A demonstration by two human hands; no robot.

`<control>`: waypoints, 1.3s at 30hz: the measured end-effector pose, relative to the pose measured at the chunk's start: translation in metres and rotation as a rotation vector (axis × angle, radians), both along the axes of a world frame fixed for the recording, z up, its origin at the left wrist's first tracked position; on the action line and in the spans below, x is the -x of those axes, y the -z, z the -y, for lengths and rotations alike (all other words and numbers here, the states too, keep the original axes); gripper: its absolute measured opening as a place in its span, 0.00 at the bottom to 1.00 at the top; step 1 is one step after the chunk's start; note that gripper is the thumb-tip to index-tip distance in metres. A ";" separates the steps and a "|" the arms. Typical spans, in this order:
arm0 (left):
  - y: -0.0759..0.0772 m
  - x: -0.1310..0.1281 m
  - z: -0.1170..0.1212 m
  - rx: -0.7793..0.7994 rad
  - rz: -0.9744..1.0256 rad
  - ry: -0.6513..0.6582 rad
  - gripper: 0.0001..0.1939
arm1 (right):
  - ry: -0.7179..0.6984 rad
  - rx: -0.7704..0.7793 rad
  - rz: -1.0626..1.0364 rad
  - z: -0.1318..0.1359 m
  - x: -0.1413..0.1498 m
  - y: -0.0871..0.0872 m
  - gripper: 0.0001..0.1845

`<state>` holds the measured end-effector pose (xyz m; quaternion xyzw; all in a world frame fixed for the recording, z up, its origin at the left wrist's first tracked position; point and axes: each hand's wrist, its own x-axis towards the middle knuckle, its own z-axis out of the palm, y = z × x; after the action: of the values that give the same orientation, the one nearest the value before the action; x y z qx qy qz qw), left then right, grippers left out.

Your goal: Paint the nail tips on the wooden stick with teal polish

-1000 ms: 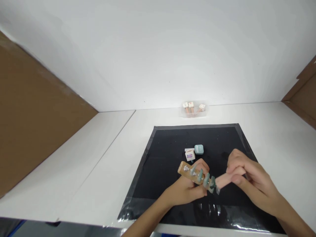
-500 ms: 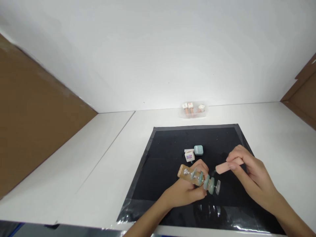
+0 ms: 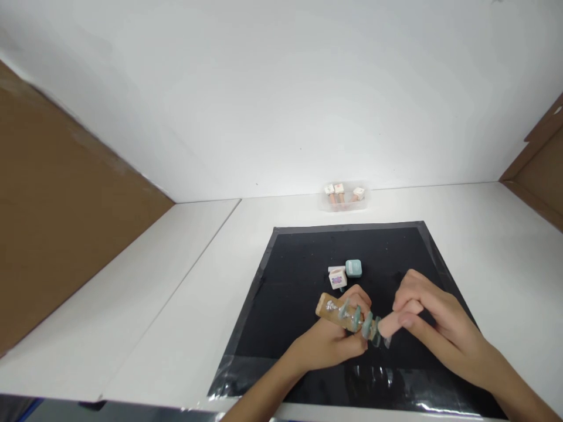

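Observation:
My left hand (image 3: 334, 340) is closed around a wooden nail-tip stand (image 3: 326, 305), tilted down to the right. Along it sit several false nails (image 3: 356, 319), most of them green, with a clear one at the right end partly hidden. My right hand (image 3: 435, 316) pinches the pink cap of a nail polish brush (image 3: 393, 320). The cap's lower end is over the right end of the stand, close to the last green nail. I cannot make out the bristles. Beyond my left hand stand a teal polish bottle (image 3: 353, 268) and a white box-shaped piece with a purple picture (image 3: 338, 279).
All this is over a black mat (image 3: 299, 258) with clear taped edges on the white table (image 3: 193, 316). Behind the mat is a clear tray (image 3: 345, 205) with several pink-handled, white-topped pieces. Brown boards flank the table, and a white wall stands at the back.
My right hand has moved left and slightly down with the polish brush, bringing it from beside the stand to the nails at its right end. My left hand stays almost still.

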<state>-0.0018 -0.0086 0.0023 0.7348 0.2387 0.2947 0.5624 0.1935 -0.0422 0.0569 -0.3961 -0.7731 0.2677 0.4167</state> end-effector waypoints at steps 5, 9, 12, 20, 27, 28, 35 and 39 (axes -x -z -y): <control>0.004 -0.002 0.003 0.185 0.142 0.030 0.10 | 0.142 -0.044 -0.117 0.003 -0.002 0.004 0.09; 0.006 -0.002 0.004 0.308 0.210 0.090 0.15 | 0.040 -0.013 -0.092 0.004 0.000 0.004 0.11; 0.006 -0.002 0.005 0.403 0.245 0.116 0.17 | 0.232 -0.061 -0.114 0.002 0.000 0.004 0.10; 0.011 -0.007 0.002 0.444 0.370 0.150 0.13 | 0.153 -0.079 -0.095 0.001 -0.003 0.005 0.11; 0.012 -0.008 0.002 0.538 0.439 0.167 0.13 | 0.082 -0.086 -0.142 0.001 -0.001 0.007 0.12; 0.013 -0.008 0.002 0.550 0.455 0.176 0.13 | 0.112 -0.096 -0.123 0.001 -0.001 0.007 0.12; 0.019 -0.011 0.002 0.640 0.522 0.190 0.12 | 0.098 -0.143 -0.183 0.001 0.001 0.007 0.12; 0.015 -0.012 0.003 0.724 0.518 0.196 0.14 | 0.241 -0.183 -0.145 0.001 0.002 0.008 0.10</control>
<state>0.0105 -0.0114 -0.0126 0.4121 0.1073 0.3118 0.8494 0.1916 -0.0437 0.0486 -0.4261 -0.7089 0.1721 0.5350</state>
